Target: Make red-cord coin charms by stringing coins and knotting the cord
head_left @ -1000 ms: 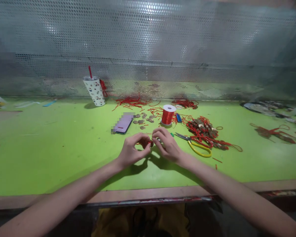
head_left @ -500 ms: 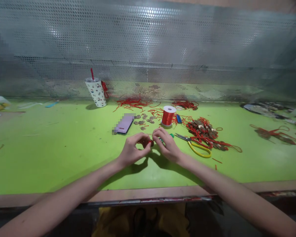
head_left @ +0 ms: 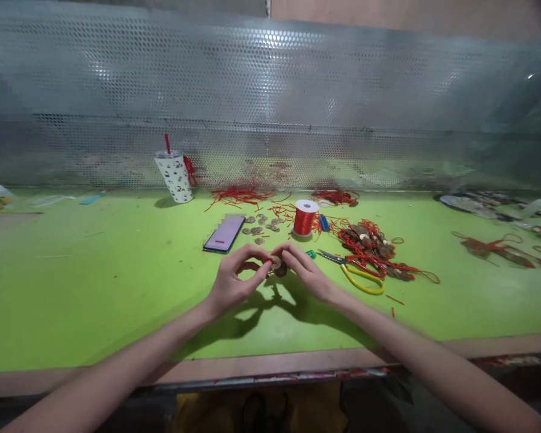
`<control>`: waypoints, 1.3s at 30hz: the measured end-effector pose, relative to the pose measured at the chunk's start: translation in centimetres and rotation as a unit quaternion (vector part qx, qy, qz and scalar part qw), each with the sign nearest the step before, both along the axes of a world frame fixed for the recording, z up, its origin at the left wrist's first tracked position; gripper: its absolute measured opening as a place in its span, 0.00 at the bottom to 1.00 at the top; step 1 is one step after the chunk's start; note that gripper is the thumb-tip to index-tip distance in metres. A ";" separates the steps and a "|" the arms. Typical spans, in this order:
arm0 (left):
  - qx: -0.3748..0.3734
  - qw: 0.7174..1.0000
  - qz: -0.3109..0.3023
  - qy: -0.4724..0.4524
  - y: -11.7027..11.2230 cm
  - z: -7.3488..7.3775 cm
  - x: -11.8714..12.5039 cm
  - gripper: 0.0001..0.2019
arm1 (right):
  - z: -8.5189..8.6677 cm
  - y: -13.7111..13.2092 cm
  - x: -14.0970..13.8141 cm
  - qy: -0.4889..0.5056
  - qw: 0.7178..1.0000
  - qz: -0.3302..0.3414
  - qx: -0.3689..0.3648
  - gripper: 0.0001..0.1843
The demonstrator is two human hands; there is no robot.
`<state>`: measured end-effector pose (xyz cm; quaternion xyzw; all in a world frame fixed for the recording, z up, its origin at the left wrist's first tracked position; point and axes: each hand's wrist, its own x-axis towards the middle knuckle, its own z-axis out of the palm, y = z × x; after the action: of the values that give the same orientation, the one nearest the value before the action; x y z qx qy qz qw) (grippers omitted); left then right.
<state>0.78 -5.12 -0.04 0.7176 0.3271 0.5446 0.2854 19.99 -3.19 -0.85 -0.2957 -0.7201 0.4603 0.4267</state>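
My left hand (head_left: 238, 275) pinches a bit of red cord (head_left: 269, 261) between thumb and fingertips. Brassy round coins (head_left: 278, 266) hang together on that cord, between my two hands just above the table. From the other side, the bent fingers of my right hand (head_left: 307, 273) close on the coins' edge; its thumb is mostly hidden. Beyond my hands lie several loose coins (head_left: 258, 240) and a phone (head_left: 224, 234). A spool of red cord (head_left: 303, 219) stands upright behind my right hand, and yellow-and-red-handled scissors (head_left: 361, 270) lie to its right.
A heap of corded coins (head_left: 367, 239) lies behind the scissors. Cut red cords (head_left: 238, 195) and a patterned tumbler with a straw (head_left: 175, 178) are near the perforated metal screen (head_left: 234, 150). A blue lighter (head_left: 324, 223) is beside the spool, a green object (head_left: 311, 254) nearer.
The coins between my hands now show more of their flat faces. My right hand's fingers have come down and lie lower over them. The view has tipped slightly upward.
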 end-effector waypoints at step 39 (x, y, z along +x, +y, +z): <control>0.078 0.974 -0.065 0.201 0.8 -1.6 -3.6 0.13 | 1.5 3.5 4.5 -0.239 0.950 0.133 -0.153 0.27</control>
<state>-2.78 -4.30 -1.65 0.8521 0.2870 0.3935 0.1915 24.54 0.30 0.67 -0.3603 -0.7550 0.5331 0.1265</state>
